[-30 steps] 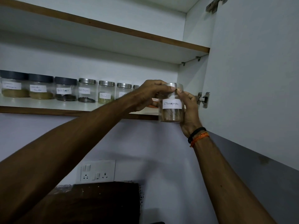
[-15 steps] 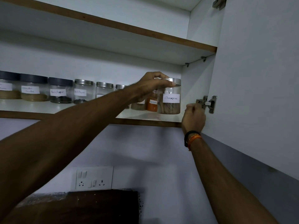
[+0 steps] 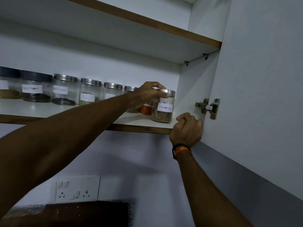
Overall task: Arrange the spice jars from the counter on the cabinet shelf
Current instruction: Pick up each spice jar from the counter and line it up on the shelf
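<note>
cinnamon jar [image 3: 164, 106] stands upright on the lower shelf [image 3: 144, 122], at the right end of the row, near the cabinet side wall and close to the front edge. label faces out.

left hand [image 3: 148, 94] reaches in from the left, fingers curled over the steel lid [image 3: 168, 92]; thumb tip sits on the lid's front rim. grip looks light, a top pinch on the lid, not a wrap round the glass. right hand [image 3: 186, 128] is a loose fist at the shelf's front right corner, holding nothing that i can see; whether it touches the shelf edge i cannot tell.

an orange jar [image 3: 146, 109] sits just left of the cinnamon jar and slightly behind it, partly hidden by the left wrist. further left, a row of steel-lidded jars [image 3: 90, 92] and dark-lidded jars [image 3: 36, 86], all set back in a line.

judgement: step in hand is final seating of the cinnamon jar. it reads as forward of the row's line. to do it well: slide it back by the lid with the base flat on the shelf, no tipping, until its front matches the neighbours. keep the label square to the front. watch the orange jar; a sideways nudge could knock it. let go straight up, so the lid is not dragged on release.

door [image 3: 262, 95] open at right, hinge [image 3: 208, 108] clear of the jar.
</note>
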Demonstrator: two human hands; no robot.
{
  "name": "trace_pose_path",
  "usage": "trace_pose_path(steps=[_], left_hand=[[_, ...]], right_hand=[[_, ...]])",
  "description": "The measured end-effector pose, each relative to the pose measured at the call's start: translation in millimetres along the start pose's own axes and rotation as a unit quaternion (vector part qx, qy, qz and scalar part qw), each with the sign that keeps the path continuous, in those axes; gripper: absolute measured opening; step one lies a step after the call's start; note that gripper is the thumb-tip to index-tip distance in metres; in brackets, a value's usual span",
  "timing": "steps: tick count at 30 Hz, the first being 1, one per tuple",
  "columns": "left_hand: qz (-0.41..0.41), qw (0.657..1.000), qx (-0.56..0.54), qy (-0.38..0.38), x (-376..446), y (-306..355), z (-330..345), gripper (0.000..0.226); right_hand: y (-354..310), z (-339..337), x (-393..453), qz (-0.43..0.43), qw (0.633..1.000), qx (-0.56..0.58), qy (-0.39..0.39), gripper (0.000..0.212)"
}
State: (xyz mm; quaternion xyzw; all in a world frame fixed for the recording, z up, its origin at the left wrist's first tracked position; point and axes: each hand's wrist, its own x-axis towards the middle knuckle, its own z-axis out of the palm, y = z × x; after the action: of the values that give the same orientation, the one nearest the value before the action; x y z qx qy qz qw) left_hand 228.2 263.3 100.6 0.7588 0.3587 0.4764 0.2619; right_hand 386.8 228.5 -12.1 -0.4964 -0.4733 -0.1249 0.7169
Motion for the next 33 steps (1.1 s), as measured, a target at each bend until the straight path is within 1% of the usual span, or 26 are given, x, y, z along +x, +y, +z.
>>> trace_pose_path(steps=[2,5,8,11,15,19,22,26,29,33], left_hand=[[0.024,0.999,0.041,-0.005,7.8,-3.6,0.4,0.038],[0.069,0.987,0.146,-0.016,21.5,-5.3,-2.9,0.037],[0.093,0.949,0.303,0.008,38.6,-6.7,-4.1,0.043],[0.115,0.917,0.383,-0.009,55.5,-9.0,-2.7,0.045],[0.114,0.898,0.424,-0.022,69.8,-12.7,0.5,0.047],[0.121,0.883,0.452,-0.017,78.4,-16.5,4.3,0.048],[0.119,0.878,0.463,-0.012,84.9,-19.2,10.0,0.049],[0.109,0.879,0.464,-0.007,92.5,-24.3,15.4,0.049],[0.104,0.88,0.463,0.001,97.8,-28.7,18.9,0.048],[0.099,0.874,0.476,0.005,104.1,-35.9,20.8,0.046]], right_hand=[[2.2,2.2,0.1,-0.006,1.0,0.002,0.005,0.039],[4.4,4.4,0.6,-0.005,1.0,-0.013,0.008,0.037],[7.0,6.5,1.2,-0.014,1.0,-0.025,0.011,0.033],[8.2,7.9,1.4,-0.023,0.999,-0.028,0.019,0.033],[8.9,9.3,1.3,-0.029,0.999,-0.021,0.026,0.039],[8.6,9.6,0.5,-0.037,0.999,-0.018,0.036,0.04],[10.2,9.6,0.2,-0.045,0.998,-0.018,0.04,0.037],[11.3,9.2,0.7,-0.047,0.998,-0.018,0.045,0.025],[8.8,7.8,0.4,-0.049,0.997,-0.008,0.054,0.025],[9.6,8.3,-0.6,-0.034,0.998,-0.004,0.046,0.026]])
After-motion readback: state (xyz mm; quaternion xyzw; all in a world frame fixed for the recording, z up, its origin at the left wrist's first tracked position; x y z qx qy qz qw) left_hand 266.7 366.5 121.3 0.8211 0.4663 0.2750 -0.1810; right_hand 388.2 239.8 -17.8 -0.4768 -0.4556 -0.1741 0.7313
